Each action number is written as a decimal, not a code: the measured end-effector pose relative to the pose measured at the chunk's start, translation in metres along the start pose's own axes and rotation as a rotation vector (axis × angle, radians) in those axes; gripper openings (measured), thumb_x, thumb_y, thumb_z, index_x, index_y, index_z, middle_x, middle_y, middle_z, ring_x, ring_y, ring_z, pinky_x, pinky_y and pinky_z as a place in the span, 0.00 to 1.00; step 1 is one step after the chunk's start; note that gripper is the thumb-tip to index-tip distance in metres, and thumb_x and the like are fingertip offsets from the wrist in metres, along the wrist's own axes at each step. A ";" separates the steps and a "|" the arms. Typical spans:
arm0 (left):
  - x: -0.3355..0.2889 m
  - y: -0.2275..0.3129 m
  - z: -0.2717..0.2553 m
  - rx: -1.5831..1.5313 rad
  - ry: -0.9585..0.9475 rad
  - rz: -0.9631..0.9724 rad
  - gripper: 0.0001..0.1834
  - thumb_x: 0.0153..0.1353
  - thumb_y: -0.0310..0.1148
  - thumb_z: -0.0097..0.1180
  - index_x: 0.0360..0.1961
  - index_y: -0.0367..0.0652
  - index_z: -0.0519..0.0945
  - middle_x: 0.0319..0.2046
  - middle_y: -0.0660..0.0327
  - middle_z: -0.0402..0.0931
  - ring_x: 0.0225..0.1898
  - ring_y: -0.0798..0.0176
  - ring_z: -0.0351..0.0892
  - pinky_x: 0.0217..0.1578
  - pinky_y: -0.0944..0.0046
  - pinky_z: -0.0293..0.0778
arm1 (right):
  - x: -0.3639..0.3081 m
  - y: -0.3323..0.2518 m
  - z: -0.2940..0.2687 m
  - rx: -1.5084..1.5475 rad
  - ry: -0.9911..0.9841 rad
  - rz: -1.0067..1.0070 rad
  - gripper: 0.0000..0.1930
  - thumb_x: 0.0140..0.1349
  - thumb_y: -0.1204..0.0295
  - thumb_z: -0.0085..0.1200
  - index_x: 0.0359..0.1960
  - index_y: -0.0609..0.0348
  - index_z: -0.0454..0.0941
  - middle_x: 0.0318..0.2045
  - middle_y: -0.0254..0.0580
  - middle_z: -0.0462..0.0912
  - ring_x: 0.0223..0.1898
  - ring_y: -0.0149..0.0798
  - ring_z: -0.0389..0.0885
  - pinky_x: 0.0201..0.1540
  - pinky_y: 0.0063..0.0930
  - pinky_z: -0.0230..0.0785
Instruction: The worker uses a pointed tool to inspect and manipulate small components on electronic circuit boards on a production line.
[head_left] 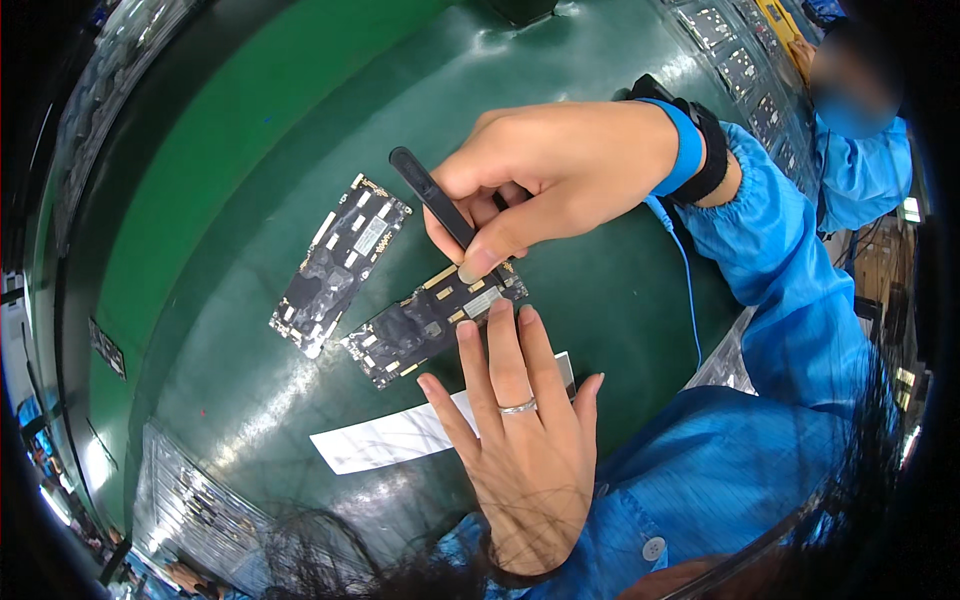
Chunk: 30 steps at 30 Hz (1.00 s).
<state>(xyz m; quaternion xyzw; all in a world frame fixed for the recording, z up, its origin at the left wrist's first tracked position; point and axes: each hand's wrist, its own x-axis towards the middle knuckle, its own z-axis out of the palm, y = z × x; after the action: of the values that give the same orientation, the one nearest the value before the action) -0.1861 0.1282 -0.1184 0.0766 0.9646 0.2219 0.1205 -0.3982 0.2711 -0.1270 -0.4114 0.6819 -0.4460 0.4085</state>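
A long black circuit board point(405, 335) lies slanted on the green mat under both hands. My left hand point(525, 430), with a ring on one finger, is spread open, its middle fingertips resting on the board's near edge. My right hand point(560, 170) is closed round a black stick-like tool point(432, 192) with a flat rounded upper end. Its lower tip, hidden by the fingers, is at the board's right part; I cannot tell whether it touches. A second similar board point(335, 265) lies to the left. Partly beneath my left hand is a white strip point(385, 440).
A blue cord point(690, 290) runs down from my right wristband point(682, 150). Clear trays of boards point(740, 75) stand at the far right, near another person's blue sleeve point(865, 170). Stacked clear trays point(190, 495) are at near left; a small board point(106, 348) lies far left.
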 end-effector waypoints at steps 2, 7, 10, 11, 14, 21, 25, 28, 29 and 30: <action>0.000 0.002 -0.001 0.013 -0.011 -0.007 0.44 0.62 0.50 0.68 0.72 0.35 0.68 0.74 0.49 0.62 0.78 0.40 0.57 0.75 0.26 0.48 | -0.001 0.000 0.000 0.016 0.004 0.037 0.14 0.73 0.64 0.63 0.39 0.65 0.82 0.24 0.36 0.78 0.27 0.27 0.74 0.29 0.27 0.66; 0.000 0.004 -0.002 0.057 -0.027 -0.021 0.44 0.62 0.51 0.68 0.72 0.36 0.69 0.74 0.51 0.63 0.78 0.42 0.57 0.76 0.28 0.42 | 0.000 0.001 0.000 0.027 0.005 -0.013 0.14 0.73 0.64 0.62 0.39 0.66 0.82 0.25 0.35 0.79 0.28 0.27 0.74 0.31 0.28 0.67; 0.000 0.008 -0.002 0.050 -0.030 -0.035 0.43 0.62 0.51 0.68 0.72 0.37 0.70 0.74 0.52 0.63 0.78 0.43 0.57 0.76 0.28 0.41 | -0.001 0.002 -0.001 0.017 -0.007 0.008 0.14 0.73 0.64 0.62 0.40 0.66 0.82 0.25 0.36 0.79 0.29 0.27 0.74 0.32 0.28 0.68; 0.000 0.009 -0.002 0.052 -0.018 -0.035 0.43 0.62 0.51 0.68 0.72 0.37 0.70 0.74 0.52 0.63 0.78 0.43 0.57 0.76 0.28 0.41 | -0.001 0.002 -0.001 0.024 -0.010 0.014 0.14 0.73 0.63 0.62 0.40 0.65 0.83 0.26 0.36 0.79 0.29 0.27 0.74 0.32 0.28 0.68; 0.002 0.013 -0.002 0.085 -0.036 -0.031 0.44 0.60 0.51 0.69 0.72 0.39 0.70 0.76 0.54 0.62 0.78 0.41 0.57 0.75 0.27 0.44 | -0.001 0.002 0.000 0.075 -0.003 0.002 0.14 0.74 0.64 0.62 0.40 0.65 0.83 0.26 0.35 0.80 0.28 0.26 0.74 0.32 0.27 0.68; 0.006 0.020 0.003 0.165 -0.003 -0.038 0.45 0.56 0.53 0.71 0.71 0.42 0.72 0.79 0.60 0.58 0.76 0.38 0.57 0.71 0.24 0.49 | 0.000 0.001 0.000 0.102 -0.030 0.039 0.13 0.74 0.65 0.61 0.41 0.67 0.82 0.27 0.33 0.79 0.29 0.25 0.73 0.32 0.26 0.67; 0.007 0.021 0.005 0.198 0.026 -0.042 0.44 0.52 0.57 0.75 0.67 0.46 0.78 0.78 0.63 0.61 0.76 0.38 0.60 0.67 0.14 0.53 | -0.001 0.000 -0.001 0.124 -0.023 0.021 0.13 0.74 0.66 0.62 0.42 0.68 0.82 0.27 0.34 0.79 0.29 0.24 0.73 0.31 0.26 0.67; 0.007 0.021 0.006 0.210 0.025 -0.041 0.45 0.52 0.57 0.74 0.68 0.46 0.78 0.78 0.63 0.61 0.76 0.37 0.59 0.67 0.12 0.51 | -0.002 -0.001 -0.003 0.085 -0.036 0.014 0.13 0.73 0.66 0.63 0.43 0.68 0.82 0.27 0.34 0.80 0.29 0.23 0.74 0.31 0.25 0.68; 0.007 0.021 0.007 0.212 0.026 -0.042 0.45 0.52 0.57 0.74 0.68 0.46 0.78 0.78 0.63 0.61 0.76 0.37 0.59 0.67 0.12 0.51 | -0.001 -0.001 -0.004 0.053 -0.051 0.019 0.13 0.73 0.66 0.63 0.43 0.69 0.82 0.28 0.35 0.81 0.30 0.23 0.75 0.32 0.25 0.68; 0.007 0.021 0.007 0.210 0.026 -0.044 0.46 0.52 0.57 0.74 0.68 0.46 0.77 0.78 0.63 0.61 0.76 0.37 0.59 0.67 0.11 0.51 | 0.000 0.000 -0.003 0.052 -0.051 0.017 0.13 0.73 0.66 0.63 0.43 0.69 0.82 0.28 0.35 0.81 0.30 0.23 0.75 0.32 0.25 0.68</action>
<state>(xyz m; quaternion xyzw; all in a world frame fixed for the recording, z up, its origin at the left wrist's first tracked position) -0.1889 0.1510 -0.1164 0.0648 0.9855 0.1179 0.1039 -0.4011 0.2723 -0.1257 -0.4058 0.6630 -0.4495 0.4401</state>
